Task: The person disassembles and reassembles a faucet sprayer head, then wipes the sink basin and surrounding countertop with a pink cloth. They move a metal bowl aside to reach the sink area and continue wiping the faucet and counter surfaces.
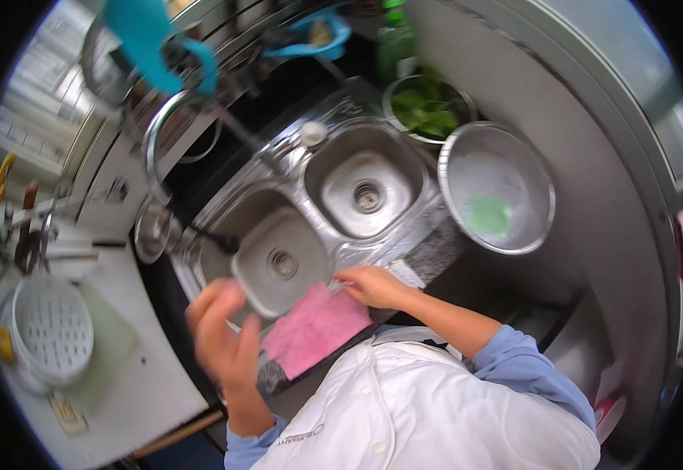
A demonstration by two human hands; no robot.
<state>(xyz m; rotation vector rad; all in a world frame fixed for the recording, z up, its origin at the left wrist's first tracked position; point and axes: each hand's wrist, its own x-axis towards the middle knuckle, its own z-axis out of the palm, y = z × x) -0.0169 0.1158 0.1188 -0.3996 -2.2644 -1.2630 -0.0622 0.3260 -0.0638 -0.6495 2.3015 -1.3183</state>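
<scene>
A pink cloth [318, 329] lies over the front edge of a two-basin steel sink [332, 235]. My right hand [373, 286] is at the cloth's upper right corner with its fingers curled. Whether they pinch the cloth cannot be made out. To the left of the cloth, my left hand [221, 335] is raised and blurred, its fingers apart and nothing in them. Both basins show bare drains. A tall curved faucet [156, 138] with a dark spout end reaches over the left basin.
Right of the sink, a steel bowl [529, 194] holds a light green piece [490, 215]. Behind it are a pot of green leaves [423, 111] and a green bottle [396, 47]. A white perforated basket [53, 329] stands on the left counter [141, 405]. A small steel bowl [152, 232] sits beside the sink.
</scene>
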